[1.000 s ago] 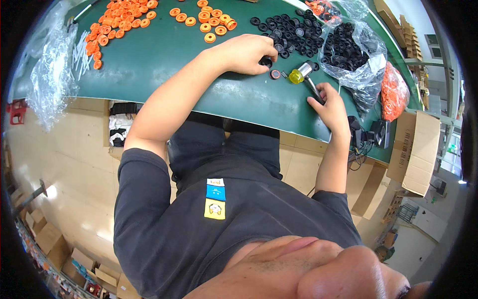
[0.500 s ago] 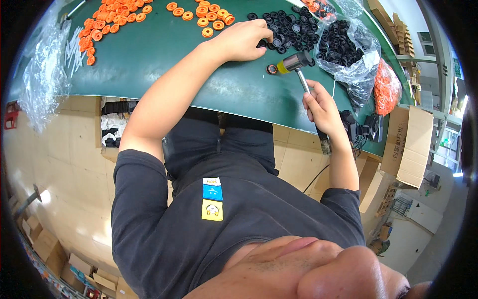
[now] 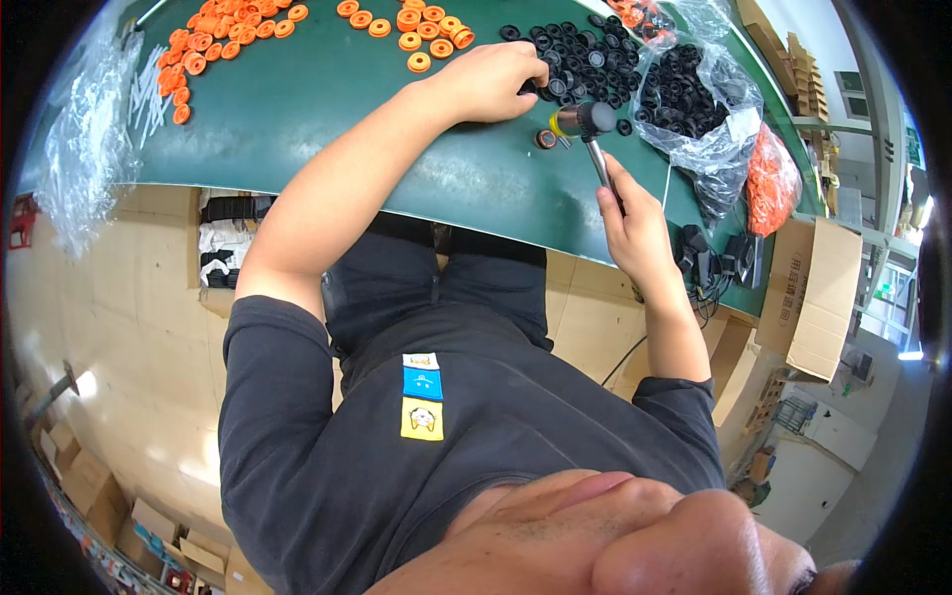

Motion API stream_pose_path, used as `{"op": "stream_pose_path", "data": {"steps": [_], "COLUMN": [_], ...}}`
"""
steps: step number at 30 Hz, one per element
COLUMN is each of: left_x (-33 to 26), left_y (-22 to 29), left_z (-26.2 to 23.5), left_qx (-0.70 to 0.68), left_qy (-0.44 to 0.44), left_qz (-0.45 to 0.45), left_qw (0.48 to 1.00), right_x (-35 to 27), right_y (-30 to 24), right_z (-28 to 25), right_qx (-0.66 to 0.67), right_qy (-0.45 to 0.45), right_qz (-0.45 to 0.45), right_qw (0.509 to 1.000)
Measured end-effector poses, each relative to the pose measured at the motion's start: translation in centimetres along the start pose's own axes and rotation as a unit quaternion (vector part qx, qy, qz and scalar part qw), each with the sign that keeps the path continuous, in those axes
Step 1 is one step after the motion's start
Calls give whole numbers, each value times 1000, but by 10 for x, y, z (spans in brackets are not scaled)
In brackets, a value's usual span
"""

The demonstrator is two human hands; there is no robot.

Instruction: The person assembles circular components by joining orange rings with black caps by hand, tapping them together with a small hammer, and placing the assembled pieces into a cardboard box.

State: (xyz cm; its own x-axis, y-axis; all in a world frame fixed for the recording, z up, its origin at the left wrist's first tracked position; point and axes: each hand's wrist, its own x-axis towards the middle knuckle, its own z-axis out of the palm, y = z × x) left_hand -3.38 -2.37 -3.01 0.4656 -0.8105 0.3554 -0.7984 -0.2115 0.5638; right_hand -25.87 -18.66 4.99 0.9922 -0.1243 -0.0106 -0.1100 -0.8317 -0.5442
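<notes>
My right hand point(image 3: 633, 218) is wrapped round the handle of a mallet point(image 3: 598, 159). Its head, with a black face and a yellow face, is raised over the green table. Just left of the yellow face a small round piece point(image 3: 544, 139) with a coppery rim sits on the table. My left hand point(image 3: 496, 83) reaches to the near left edge of a pile of black round plastic parts point(image 3: 585, 61). Its fingers are curled, with a black round part point(image 3: 528, 87) at the fingertips, mostly hidden by them.
Orange round parts point(image 3: 233, 30) lie at the far left, more point(image 3: 418, 61) nearer the middle. White sticks point(image 3: 149, 97) lie beside clear plastic point(image 3: 89, 139). On the right are a bag of black parts point(image 3: 684, 94), an orange-filled bag point(image 3: 773, 183), black cabled devices point(image 3: 709, 263) and a cardboard box point(image 3: 815, 297).
My right hand has shifted slightly up, and the mallet has turned a little, its black face now more toward the view. My left hand stays by the black pile.
</notes>
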Motion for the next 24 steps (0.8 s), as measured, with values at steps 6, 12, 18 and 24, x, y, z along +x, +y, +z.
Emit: {"op": "stream_pose_path", "data": {"steps": [6,12,18,24], "left_x": [1,3,1,1], "left_y": [-1,-1,-2,1], "left_z": [0,0,0,-1], "left_qx": [-8,2,-9,-26], "left_qy": [-7,-3,-2,9], "left_qz": [-14,1,-4,-3], "left_qw": [1000,1000,1000,1000], "right_x": [1,-14,-16,-17], "right_y": [12,10,20,22], "right_z": [12,11,17,20], "right_qx": [-27,-24,-21,-17], "right_qy": [-28,11,24,35], "right_qz": [-42,-39,-64,-16], "right_qw": [998,999,997,999]}}
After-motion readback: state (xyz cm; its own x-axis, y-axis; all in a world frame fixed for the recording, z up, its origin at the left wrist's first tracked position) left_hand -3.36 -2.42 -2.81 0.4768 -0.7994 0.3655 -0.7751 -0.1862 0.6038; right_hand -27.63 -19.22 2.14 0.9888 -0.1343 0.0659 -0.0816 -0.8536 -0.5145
